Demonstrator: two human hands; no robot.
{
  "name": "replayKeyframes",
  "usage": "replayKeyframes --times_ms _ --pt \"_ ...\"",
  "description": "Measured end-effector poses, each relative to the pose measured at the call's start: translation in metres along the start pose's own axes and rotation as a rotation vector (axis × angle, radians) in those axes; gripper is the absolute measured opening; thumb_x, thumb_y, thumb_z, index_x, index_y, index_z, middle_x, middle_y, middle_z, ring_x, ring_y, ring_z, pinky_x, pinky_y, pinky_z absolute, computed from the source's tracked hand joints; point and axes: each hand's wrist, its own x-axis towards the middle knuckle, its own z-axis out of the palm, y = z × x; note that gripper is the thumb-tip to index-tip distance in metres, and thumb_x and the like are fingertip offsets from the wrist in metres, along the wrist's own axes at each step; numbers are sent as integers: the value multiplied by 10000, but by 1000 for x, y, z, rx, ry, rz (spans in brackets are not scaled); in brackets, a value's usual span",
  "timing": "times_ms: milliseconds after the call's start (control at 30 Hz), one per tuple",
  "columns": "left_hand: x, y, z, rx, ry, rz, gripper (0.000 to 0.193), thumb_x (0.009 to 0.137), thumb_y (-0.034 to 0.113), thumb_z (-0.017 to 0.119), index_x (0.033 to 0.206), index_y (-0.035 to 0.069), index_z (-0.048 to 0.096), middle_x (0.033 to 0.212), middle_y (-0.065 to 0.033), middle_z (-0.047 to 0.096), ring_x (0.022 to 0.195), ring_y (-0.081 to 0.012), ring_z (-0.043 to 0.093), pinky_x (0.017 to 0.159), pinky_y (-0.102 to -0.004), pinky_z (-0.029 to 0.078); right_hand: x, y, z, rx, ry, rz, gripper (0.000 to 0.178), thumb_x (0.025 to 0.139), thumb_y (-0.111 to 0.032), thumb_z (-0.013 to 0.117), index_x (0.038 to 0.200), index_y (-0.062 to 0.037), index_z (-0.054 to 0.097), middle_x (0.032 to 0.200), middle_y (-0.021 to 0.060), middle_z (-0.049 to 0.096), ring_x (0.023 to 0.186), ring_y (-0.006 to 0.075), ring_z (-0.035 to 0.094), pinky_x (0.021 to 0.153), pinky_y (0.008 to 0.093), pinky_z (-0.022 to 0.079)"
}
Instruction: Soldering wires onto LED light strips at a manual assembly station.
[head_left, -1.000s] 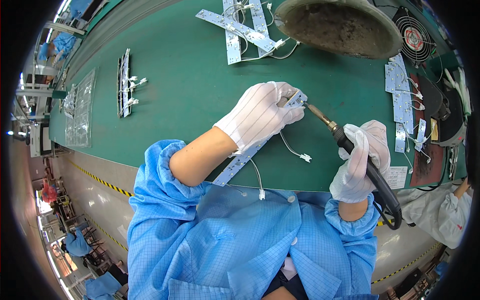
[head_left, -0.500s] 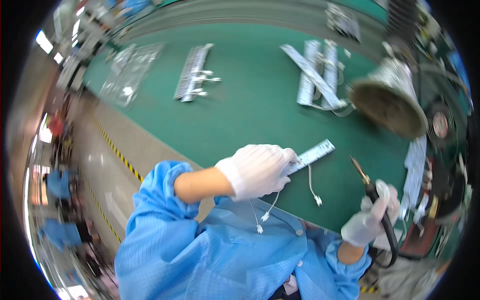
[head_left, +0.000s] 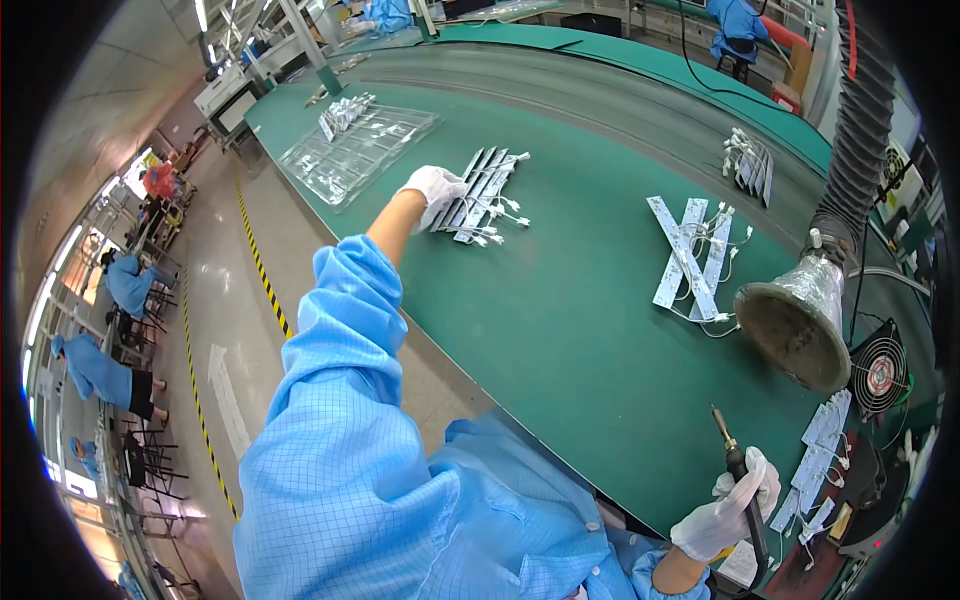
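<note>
My left hand (head_left: 436, 190), in a white glove, reaches out to a row of narrow LED strip boards (head_left: 485, 196) with white leads and plugs. Its fingers are closed on the strip board at the left end of that row, and they partly hide it. Low on the right, my gloved right hand (head_left: 728, 510) is wrapped round the black handle of a soldering iron (head_left: 737, 462). The iron's tip points up, away from me and clear of any board.
More strip boards lie crossed (head_left: 692, 258) right of centre. A fume extractor funnel (head_left: 797, 318) hangs over the right side, near a small fan (head_left: 881, 371). Other boards (head_left: 815, 455) lie at the right edge. Clear plastic trays (head_left: 355, 150) lie far left.
My left hand has moved from the near edge out to the far row, and the strip board it held in front of me has gone from there. The right hand still holds the iron; the view has shifted.
</note>
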Motion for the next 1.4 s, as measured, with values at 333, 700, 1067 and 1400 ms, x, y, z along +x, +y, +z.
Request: replayKeyframes --times_ms 333,700,1067,1400 --pt "-88 144 60 -75 209 786 188 892 232 570 990 108 671 944 -130 642 921 -327 609 795 -429 492 10 -18 13 451 161 619 167 900 -134 504 932 -6 607 868 45 560 557 59 398 503 196 315" --pt "-66 234 123 628 148 1282 232 781 102 589 1001 168 626 1169 -85 546 946 -264 578 738 -349 516 5 -7 10 227 198 421 210 914 -163 510 920 9 631 829 68 585 542 85 457 478 223 361" --pt "-50 218 119 409 574 1510 36 799 129 578 832 113 584 948 -61 598 825 -232 594 679 -353 515 9 1 6 65 62 239 115 886 19 507 952 0 600 855 93 598 598 132 509 538 259 416" --pt "-23 178 168 -606 132 934 331 964 231 365 1136 18 551 1143 -187 580 919 -292 621 821 -333 485 9 8 6 -102 69 14 194 837 71 525 1007 -10 571 920 108 606 740 232 563 683 329 465"
